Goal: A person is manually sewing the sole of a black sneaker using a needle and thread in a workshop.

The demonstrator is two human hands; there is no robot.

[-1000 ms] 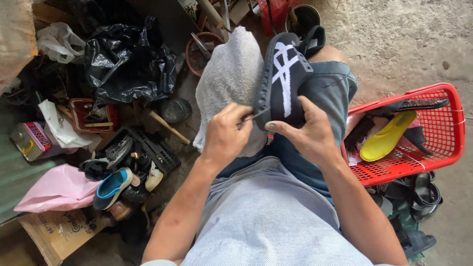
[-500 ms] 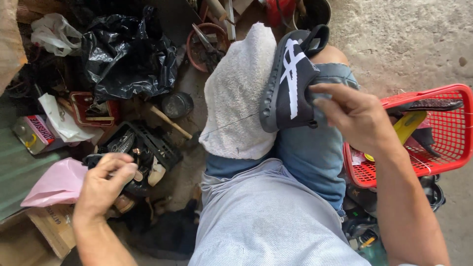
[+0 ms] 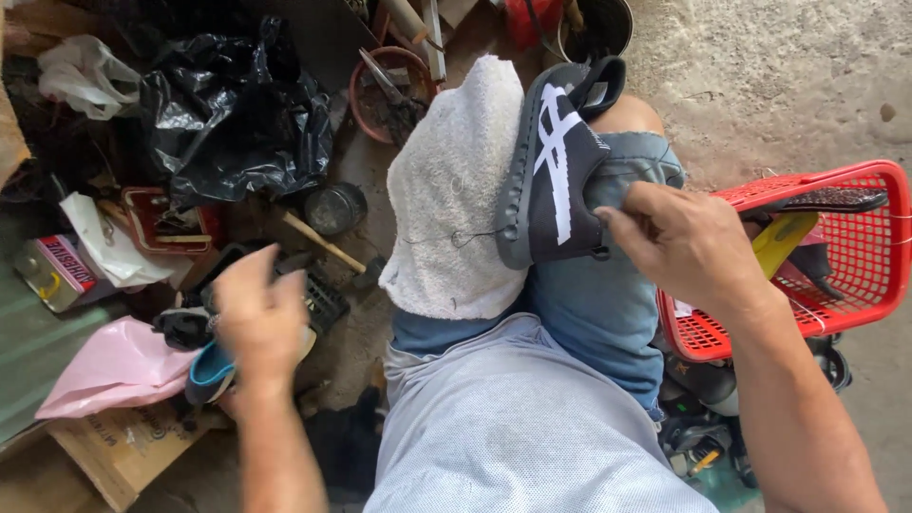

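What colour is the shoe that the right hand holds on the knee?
The shoe is black with white stripes on its side; the head view shows it.

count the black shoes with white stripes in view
1: the black shoe with white stripes lies on the person's lap beside the white towel, held by the right hand. Others may hide in the clutter.

Your floor (image 3: 788,76) is bare concrete at the far right, and cluttered on the left. A red plastic basket (image 3: 869,275) stands on it at your right. At the far left lie a crumpled black plastic bag (image 3: 237,123) and a clay-coloured bowl (image 3: 385,90). Nearer, on the left, a pink bag (image 3: 109,366) rests beside a cardboard box (image 3: 119,446), with a small round tin (image 3: 335,207) between the clutter and your knee.
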